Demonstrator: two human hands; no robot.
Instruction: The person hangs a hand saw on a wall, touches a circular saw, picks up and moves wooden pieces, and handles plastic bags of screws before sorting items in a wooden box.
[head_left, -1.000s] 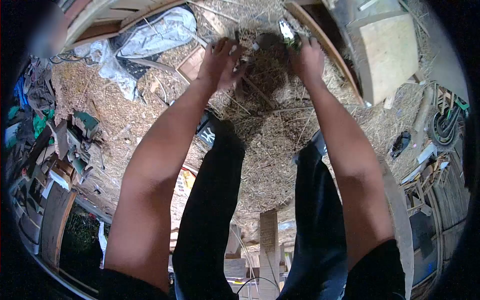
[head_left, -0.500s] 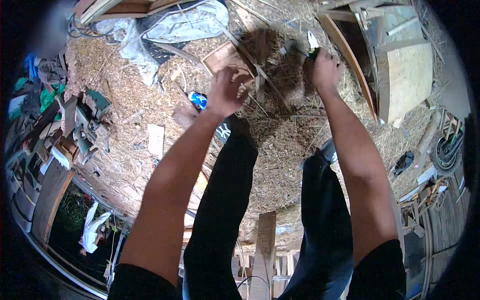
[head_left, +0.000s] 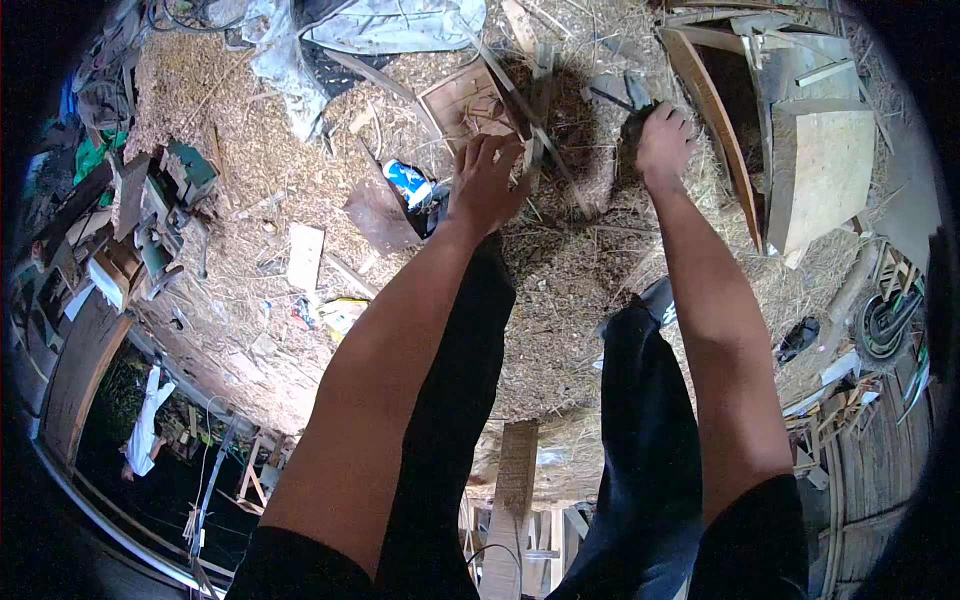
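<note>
My left hand (head_left: 490, 180) is spread over the straw-covered ground with nothing in it. Its fingertips are at the near edge of a shallow wooden tray-like piece (head_left: 458, 105); touching or apart I cannot tell. Fingers curled, my right hand (head_left: 667, 145) closes on a small dark-handled tool (head_left: 636, 122), whose narrow end points away from me. Its exact kind is unclear. Thin wooden strips (head_left: 540, 130) lie between the two hands. Close to my left wrist are a blue and white container (head_left: 408, 184) and a flat brown piece (head_left: 380, 218).
Curved wooden boards (head_left: 712, 125) and a pale panel (head_left: 825, 175) stand at the right. Grey plastic sheeting (head_left: 390, 25) lies at the far side. Scrap wood (head_left: 150, 210) is heaped on the left. A person in white (head_left: 148, 420) is at the lower left. A plank (head_left: 512, 480) extends between my legs.
My left hand has shifted right and slightly nearer me. The right hand has moved a little right and nearer, with the tool turned and its bright tip no longer showing. The view has shifted slightly.
</note>
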